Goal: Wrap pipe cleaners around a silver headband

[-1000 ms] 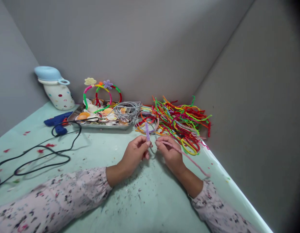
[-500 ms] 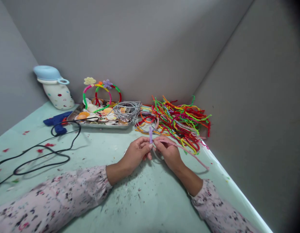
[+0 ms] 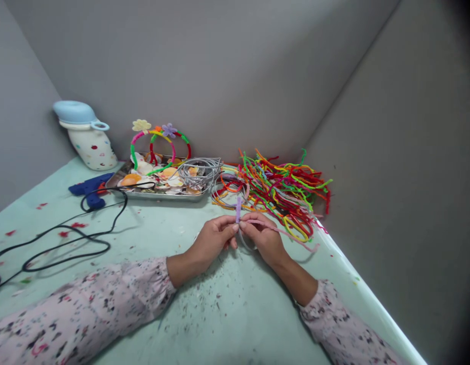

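Observation:
My left hand (image 3: 212, 242) is closed, thumb and fingers pinching a wire ring (image 3: 247, 243) at the base of its purple fuzzy-wrapped part (image 3: 238, 209), which points up. The ring's grey lower curve hangs between my two hands. Close beside it, my right hand (image 3: 268, 244) pinches a pink pipe cleaner (image 3: 291, 235) against the ring. The pipe cleaner's loose tail runs over the right hand and out to the right. My fingertips hide the spot where pipe cleaner and ring meet.
Behind my hands lies a pile of colourful pipe cleaners (image 3: 284, 185). A metal tray (image 3: 166, 196) of shells carries coiled silver wire (image 3: 200, 172) and two flower-topped rings (image 3: 133, 152). Leftward are a blue glue gun (image 3: 91, 187), its black cord (image 3: 68, 229) and a white bottle (image 3: 92, 147).
The pink tail's free end has moved up and to the left, nearer my right hand. Both hands have stayed nearly in place, still pinching at the purple part.

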Demonstrator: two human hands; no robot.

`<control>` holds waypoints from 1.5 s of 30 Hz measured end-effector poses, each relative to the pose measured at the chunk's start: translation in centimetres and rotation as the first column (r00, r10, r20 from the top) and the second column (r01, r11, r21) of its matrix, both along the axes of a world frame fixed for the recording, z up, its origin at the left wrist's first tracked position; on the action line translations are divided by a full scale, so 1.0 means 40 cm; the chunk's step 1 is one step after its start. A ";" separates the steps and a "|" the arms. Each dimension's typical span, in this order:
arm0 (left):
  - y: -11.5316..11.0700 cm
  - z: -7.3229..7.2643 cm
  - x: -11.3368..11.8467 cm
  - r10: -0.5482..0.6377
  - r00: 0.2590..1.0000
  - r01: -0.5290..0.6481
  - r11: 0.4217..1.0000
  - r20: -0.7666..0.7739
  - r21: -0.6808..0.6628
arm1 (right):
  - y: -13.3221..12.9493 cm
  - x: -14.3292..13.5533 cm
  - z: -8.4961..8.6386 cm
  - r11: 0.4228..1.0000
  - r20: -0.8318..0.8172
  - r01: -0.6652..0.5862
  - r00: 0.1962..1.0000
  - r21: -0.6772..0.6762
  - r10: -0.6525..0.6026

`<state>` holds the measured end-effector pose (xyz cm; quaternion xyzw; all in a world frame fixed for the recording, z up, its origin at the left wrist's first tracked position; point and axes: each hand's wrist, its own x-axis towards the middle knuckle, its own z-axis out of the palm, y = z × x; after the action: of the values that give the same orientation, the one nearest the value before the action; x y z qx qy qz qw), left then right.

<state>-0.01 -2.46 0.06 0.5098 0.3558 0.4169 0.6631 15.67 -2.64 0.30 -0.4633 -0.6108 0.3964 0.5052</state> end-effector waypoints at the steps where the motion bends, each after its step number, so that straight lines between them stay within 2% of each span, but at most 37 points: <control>1: 0.000 0.000 0.000 0.000 1.000 0.000 1.000 -0.001 -0.009 | 0.001 0.002 0.000 1.000 -0.003 -0.008 1.000 -0.007 0.008; 8: 0.002 -0.009 -0.001 0.016 1.000 -0.016 0.999 0.001 -0.031 | 0.005 0.012 -0.014 0.995 -0.056 -0.074 0.996 -0.060 0.071; 14: 0.005 -0.006 0.000 0.059 0.998 -0.058 0.997 0.022 -0.047 | -0.003 0.004 -0.005 0.992 -0.150 -0.090 0.986 -0.083 0.077; 27: 0.006 -0.002 0.002 0.063 0.997 -0.062 0.998 0.034 -0.031 | 0.007 0.004 -0.017 0.998 -0.045 0.062 0.997 0.028 -0.061; 36: 0.007 -0.001 0.002 0.050 0.999 -0.050 0.999 0.004 -0.019 | 0.005 0.002 -0.010 0.999 -0.032 0.005 0.999 0.036 -0.004; 45: 0.006 -0.001 0.003 0.040 0.999 -0.041 0.999 -0.032 -0.014 | 0.004 0.002 -0.011 1.000 -0.012 0.006 1.000 0.018 -0.006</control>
<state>0.11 -2.21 0.03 0.5042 0.3796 0.4195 0.6524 15.74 -2.46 -0.15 -0.4581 -0.6100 0.3920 0.5142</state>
